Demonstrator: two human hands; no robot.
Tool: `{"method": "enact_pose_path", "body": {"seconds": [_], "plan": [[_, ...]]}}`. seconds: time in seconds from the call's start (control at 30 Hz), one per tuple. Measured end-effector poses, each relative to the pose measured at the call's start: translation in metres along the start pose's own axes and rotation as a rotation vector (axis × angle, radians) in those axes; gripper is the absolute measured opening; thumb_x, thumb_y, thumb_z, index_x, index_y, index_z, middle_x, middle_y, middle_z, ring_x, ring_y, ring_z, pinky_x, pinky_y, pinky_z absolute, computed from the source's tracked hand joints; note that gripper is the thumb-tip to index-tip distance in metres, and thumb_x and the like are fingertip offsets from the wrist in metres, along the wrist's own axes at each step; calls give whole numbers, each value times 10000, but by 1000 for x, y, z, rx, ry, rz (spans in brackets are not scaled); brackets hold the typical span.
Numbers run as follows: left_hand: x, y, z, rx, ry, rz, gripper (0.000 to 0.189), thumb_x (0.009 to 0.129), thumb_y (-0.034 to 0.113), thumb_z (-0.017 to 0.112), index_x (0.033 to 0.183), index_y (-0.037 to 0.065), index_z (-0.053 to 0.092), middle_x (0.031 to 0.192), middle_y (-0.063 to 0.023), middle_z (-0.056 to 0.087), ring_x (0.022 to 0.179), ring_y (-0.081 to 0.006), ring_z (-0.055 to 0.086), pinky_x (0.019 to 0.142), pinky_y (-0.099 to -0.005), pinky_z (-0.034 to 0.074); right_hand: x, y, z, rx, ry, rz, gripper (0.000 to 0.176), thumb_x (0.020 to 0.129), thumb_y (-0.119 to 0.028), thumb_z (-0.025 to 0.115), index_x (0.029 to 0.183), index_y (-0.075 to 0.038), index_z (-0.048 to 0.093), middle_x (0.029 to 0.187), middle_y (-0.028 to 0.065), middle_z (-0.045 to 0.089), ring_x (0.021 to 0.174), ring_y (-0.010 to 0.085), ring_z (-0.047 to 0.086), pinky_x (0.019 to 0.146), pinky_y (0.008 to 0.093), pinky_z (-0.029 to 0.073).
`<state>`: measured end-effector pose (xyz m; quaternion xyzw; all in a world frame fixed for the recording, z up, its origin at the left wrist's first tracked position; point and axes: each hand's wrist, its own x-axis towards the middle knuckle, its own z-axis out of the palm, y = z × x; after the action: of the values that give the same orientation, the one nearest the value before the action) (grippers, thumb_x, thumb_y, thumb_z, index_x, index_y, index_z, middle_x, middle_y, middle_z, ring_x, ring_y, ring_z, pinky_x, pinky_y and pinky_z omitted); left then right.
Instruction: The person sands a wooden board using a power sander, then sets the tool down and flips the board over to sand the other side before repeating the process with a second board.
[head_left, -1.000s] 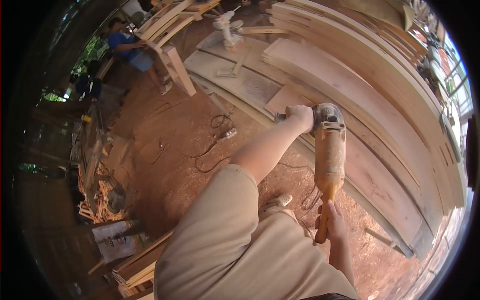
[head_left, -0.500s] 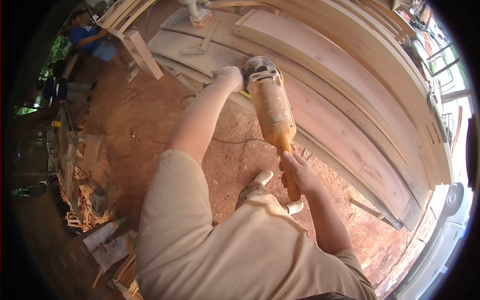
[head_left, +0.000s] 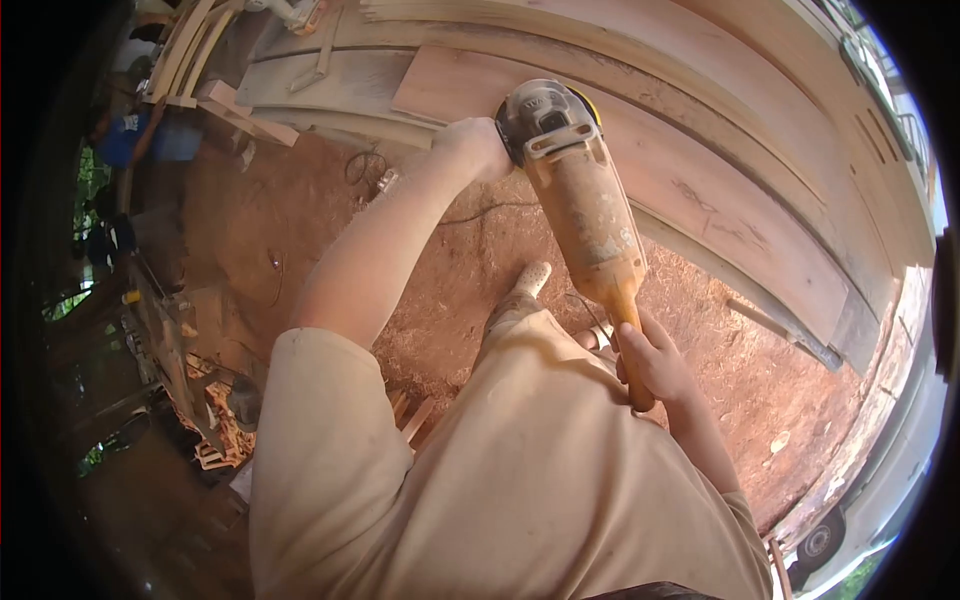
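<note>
My left hand (head_left: 472,148) is closed at the left side of the head of a dusty angle grinder (head_left: 585,200); its fingers are mostly hidden. Wrapped round the grinder's yellowish rear handle is my right hand (head_left: 655,358). The grinder's head, with a yellow-edged disc partly showing, is over a pinkish wooden plank (head_left: 700,190), near the plank's left end. Whether the disc touches the wood is hidden by the tool.
Stacked boards (head_left: 640,50) lie beyond the plank. A piece of wooden framing (head_left: 245,115) stands at upper left near a person in blue (head_left: 130,135). A cable (head_left: 480,213) crosses the reddish ground. A vehicle (head_left: 850,520) is at lower right.
The grinder has moved right along the plank, uncovering the plank's left end. Both hands have moved with it, and the head view has shifted.
</note>
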<state>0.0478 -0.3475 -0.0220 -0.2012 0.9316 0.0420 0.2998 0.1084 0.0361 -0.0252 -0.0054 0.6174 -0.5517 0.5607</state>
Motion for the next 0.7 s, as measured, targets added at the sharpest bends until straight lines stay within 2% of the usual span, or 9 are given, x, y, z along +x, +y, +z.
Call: {"method": "enact_pose_path", "body": {"seconds": [0.07, 0.13, 0.17, 0.23, 0.33, 0.37, 0.47, 0.6, 0.7], "plan": [[-4, 35, 7, 5, -26, 96, 354, 924, 255, 626, 1204, 98, 775, 1285, -175, 730, 1227, -346, 688, 1010, -458, 573, -24, 29, -22, 21, 44, -20, 341, 1096, -345, 556, 1239, -36, 564, 893, 8, 554, 660, 112, 571, 590, 287, 504], [-13, 75, 10, 70, -29, 199, 333, 930, 238, 606, 1175, 95, 780, 1249, -189, 737, 1212, -350, 691, 990, -468, 581, -48, 60, -45, 43, 59, -136, 432, 1085, -342, 575, 1368, -16, 546, 943, 15, 583, 704, 99, 571, 615, 274, 496], [-25, 98, 4, 49, -43, 201, 330, 935, 242, 604, 1169, 87, 778, 1231, -193, 741, 1201, -358, 692, 985, -469, 581, -64, 68, -51, 84, 109, -133, 432, 1085, -342, 575, 1368, -16, 546, 943, 15, 583, 704, 99, 571, 615, 274, 496], [-37, 141, 5, 49, -70, 246, 324, 936, 248, 609, 1153, 76, 775, 1201, -198, 747, 1178, -377, 693, 975, -472, 581, -97, 74, -65, 166, 60, -19, 545, 1065, -372, 609, 1461, -11, 508, 998, 21, 603, 761, 90, 572, 644, 265, 490], [-39, 179, 20, 114, -56, 348, 299, 929, 286, 647, 1116, 93, 780, 1143, -209, 751, 1127, -397, 698, 946, -482, 584, -136, 97, -69, 184, 143, -16, 583, 1045, -416, 632, 1451, -15, 514, 1017, 24, 609, 797, 89, 577, 663, 266, 493], [-41, 195, 24, 127, -24, 353, 284, 926, 321, 678, 1087, 113, 784, 1098, -218, 752, 1087, -407, 704, 922, -490, 586, -142, 119, -69, 230, 177, -101, 623, 1027, -447, 649, 1458, -19, 511, 1010, 28, 608, 804, 88, 580, 658, 267, 491], [-67, 259, 7, 200, -97, 350, 314, 919, 255, 643, 1130, 65, 778, 1173, -210, 750, 1153, -398, 693, 971, -477, 580, -175, 140, -76, 268, 217, -97, 633, 1021, -436, 652, 1469, -15, 503, 1005, 35, 609, 811, 86, 583, 662, 269, 494], [-74, 324, 2, 301, -80, 482, 317, 915, 255, 644, 1123, 58, 779, 1168, -213, 751, 1141, -394, 702, 971, -476, 582, -198, 165, -70, 308, 360, -137, 640, 1016, -416, 651, 1484, -11, 490, 997, 33, 609, 803, 86, 590, 669, 274, 502], [-82, 384, -3, 351, -86, 570, 320, 918, 267, 647, 1126, 64, 782, 1176, -197, 758, 1141, -372, 714, 974, -467, 587, -218, 180, -67, 472, 424, -109, 649, 1013, -400, 645, 1495, -1, 476, 991, 24, 602, 768, 89, 590, 674, 277, 509]]}}
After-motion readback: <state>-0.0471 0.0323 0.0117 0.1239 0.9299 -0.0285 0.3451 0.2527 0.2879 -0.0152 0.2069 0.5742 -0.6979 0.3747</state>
